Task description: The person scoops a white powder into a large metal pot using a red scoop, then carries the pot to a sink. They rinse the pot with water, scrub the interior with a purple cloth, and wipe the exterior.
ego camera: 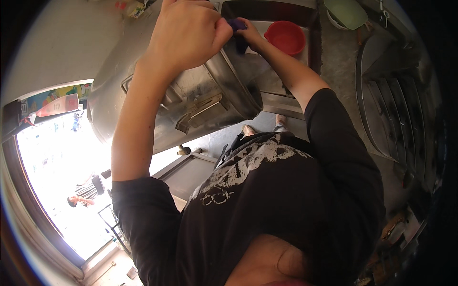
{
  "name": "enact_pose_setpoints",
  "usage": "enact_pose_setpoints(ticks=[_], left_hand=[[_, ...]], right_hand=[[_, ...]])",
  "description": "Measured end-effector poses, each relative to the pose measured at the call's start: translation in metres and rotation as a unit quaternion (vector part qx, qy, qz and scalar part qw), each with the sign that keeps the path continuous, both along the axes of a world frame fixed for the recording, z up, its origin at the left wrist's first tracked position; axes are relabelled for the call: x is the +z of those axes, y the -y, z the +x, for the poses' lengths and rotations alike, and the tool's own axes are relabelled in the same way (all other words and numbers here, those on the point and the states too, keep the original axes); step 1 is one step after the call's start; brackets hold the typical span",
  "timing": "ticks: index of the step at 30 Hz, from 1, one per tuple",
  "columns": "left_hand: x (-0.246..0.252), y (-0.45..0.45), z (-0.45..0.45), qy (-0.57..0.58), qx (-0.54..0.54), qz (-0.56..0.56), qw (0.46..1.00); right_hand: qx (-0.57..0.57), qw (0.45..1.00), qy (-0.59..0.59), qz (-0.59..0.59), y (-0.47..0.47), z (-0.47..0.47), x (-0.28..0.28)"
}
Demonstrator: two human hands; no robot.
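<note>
A large stainless steel barrel (154, 103) lies tilted on its side before me, its ringed rim end (247, 93) towards the sink. A bracket-like metal fitting (200, 112) sticks out from its side. My left hand (186, 35) is raised over the barrel with curled fingers, partly cut off by the top edge; what it may grip is hidden. Beyond the rim end, my right hand (250, 34) grips a dark purple cloth-like item (238, 25). In the metal sink (315, 39), a red plastic bowl (286, 37) sits just right of my right hand.
A pale green basin (347, 12) rests over a white bowl on the counter (338, 68) at right. Nearby stands a large round metal piece with slats (390, 107). A pink bottle (59, 105) is by the bright doorway (53, 161), with a person (86, 191) outside.
</note>
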State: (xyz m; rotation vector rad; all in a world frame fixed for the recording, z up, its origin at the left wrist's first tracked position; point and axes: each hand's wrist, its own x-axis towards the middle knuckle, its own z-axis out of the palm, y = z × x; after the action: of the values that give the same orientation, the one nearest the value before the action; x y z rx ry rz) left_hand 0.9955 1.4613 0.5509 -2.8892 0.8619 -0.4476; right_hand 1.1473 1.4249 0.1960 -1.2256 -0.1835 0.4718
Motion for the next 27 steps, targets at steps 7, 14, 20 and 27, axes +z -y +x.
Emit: enact_pose_setpoints(ticks=[7, 14, 20, 27], left_hand=[[-0.014, 0.021, 0.001, -0.016, -0.002, -0.001, 1.000], [-0.012, 0.016, 0.014, -0.040, -0.001, 0.036, 0.999], [-0.024, 0.040, 0.023, -0.059, 0.005, 0.090, 0.994], [-0.034, 0.053, 0.041, -0.082, 0.024, 0.082, 0.993]], right_hand=[[-0.039, 0.996, -0.073, -0.040, 0.046, -0.025, -0.049], [0.023, 0.986, -0.161, -0.022, 0.096, -0.079, -0.090], [0.037, 0.964, 0.003, -0.262, 0.114, -0.106, -0.121], [0.200, 0.954, 0.028, -0.221, 0.128, -0.104, -0.170]])
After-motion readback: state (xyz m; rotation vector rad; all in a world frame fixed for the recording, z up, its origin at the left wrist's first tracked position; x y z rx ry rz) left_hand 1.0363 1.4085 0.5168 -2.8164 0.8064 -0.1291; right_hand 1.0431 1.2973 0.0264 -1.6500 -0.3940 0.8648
